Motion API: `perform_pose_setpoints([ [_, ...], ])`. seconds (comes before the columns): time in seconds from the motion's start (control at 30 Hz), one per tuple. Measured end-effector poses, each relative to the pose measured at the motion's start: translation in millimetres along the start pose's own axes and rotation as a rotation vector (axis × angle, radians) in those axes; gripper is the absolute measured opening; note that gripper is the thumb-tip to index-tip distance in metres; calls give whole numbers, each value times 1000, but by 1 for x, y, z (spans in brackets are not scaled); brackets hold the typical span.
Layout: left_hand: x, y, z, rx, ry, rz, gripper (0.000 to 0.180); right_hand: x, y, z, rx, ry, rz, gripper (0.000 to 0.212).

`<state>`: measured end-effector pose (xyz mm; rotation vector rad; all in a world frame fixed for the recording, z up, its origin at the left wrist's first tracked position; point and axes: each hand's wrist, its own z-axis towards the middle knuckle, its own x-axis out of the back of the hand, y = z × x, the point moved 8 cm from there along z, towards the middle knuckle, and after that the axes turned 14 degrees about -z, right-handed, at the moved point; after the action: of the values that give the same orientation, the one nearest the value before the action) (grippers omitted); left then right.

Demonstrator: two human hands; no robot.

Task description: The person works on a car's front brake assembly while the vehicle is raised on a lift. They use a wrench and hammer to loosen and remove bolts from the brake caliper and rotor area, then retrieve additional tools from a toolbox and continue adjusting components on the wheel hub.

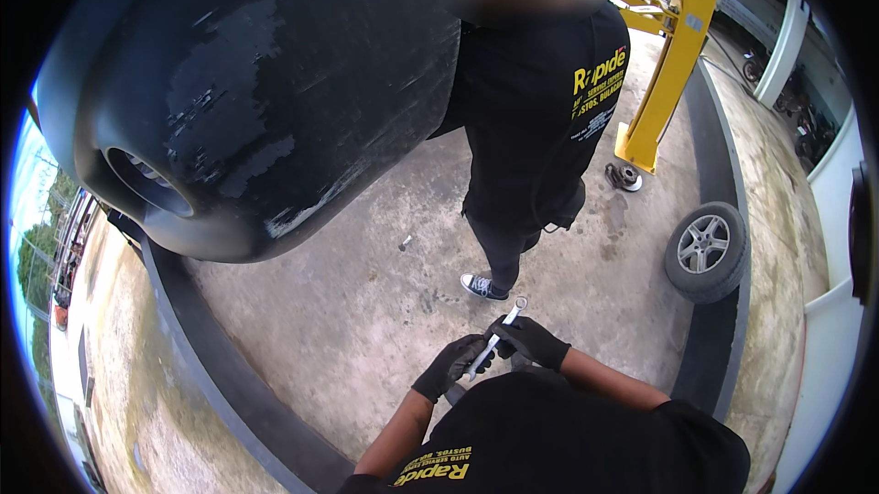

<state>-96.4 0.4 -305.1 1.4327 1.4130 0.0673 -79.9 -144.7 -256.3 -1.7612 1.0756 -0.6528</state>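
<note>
A silver combination wrench (508, 320) is held slantwise in front of my body, ring end up and pointing away from me. Closed around its middle is my right hand (534, 341), in a black glove. My left hand (453, 364), gloved the same way, has its fingers curled at the lower shank, beside the open jaw. Parts of the fingers of both hands are hidden behind the wrench and the gloves. Beyond my hands, on the concrete floor, stands a co-worker's dark sneaker (483, 287).
A co-worker in a black shirt (540, 119) stands close by a raised car's scraped dark bumper (275, 109). To the right are a yellow lift post (673, 64), a metal hub-like part (625, 177) and a wheel (707, 251) by the dark kerb. A small object (406, 243) lies on the floor.
</note>
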Motion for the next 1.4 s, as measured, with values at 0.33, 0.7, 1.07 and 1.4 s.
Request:
perform_pose_setpoints([
  [0.33,-8,9,-6,-3,-11,-4,41,0,4,4,-12,-3,15,30],
  [0.7,1,8,-2,-19,23,-43,40,-1,-2,11,30,-28,-72,30],
  [1.07,5,18,-3,25,62,54,40,-1,18,28,27,-14,-93,30],
  [1.4,-12,26,8,78,72,91,34,15,12,27,58,4,1,32],
])
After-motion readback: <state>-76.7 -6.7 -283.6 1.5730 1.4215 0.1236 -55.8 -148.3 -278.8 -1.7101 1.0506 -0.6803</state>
